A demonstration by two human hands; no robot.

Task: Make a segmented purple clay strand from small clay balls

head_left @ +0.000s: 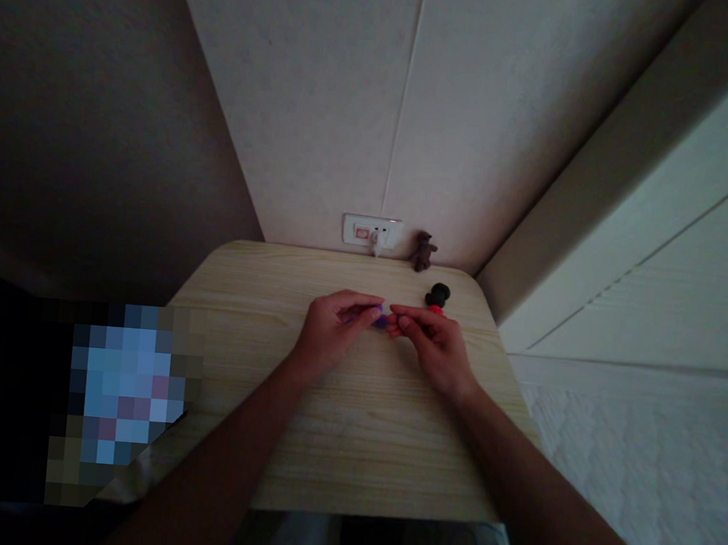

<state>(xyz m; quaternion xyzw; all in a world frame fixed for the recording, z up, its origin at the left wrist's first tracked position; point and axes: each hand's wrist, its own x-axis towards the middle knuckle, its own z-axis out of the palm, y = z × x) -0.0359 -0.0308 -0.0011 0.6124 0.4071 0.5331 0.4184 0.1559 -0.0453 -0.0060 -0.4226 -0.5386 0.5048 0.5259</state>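
Observation:
Over the middle of the table, a small purple piece (pixel 381 320) shows between my two hands; its exact kind is too dim and covered to tell. My left hand (pixel 325 330) is closed in a pinch on it, thumb and fingers hiding much of its left end. From the other side, my right hand (pixel 439 346) pinches the piece's right end between thumb and fingers. Just behind my right hand is a small figure (pixel 439 295) with a black head and a red part below, partly covered by the hand.
A brown bear-like figure (pixel 423 252) is at the table's back edge against the wall. Left of it, a white wall socket (pixel 372 231) holds a plug. The wooden table (pixel 351 439) has rounded back corners. White quilted bedding (pixel 639 462) lies to the right; a pixelated patch (pixel 129 380) covers the left.

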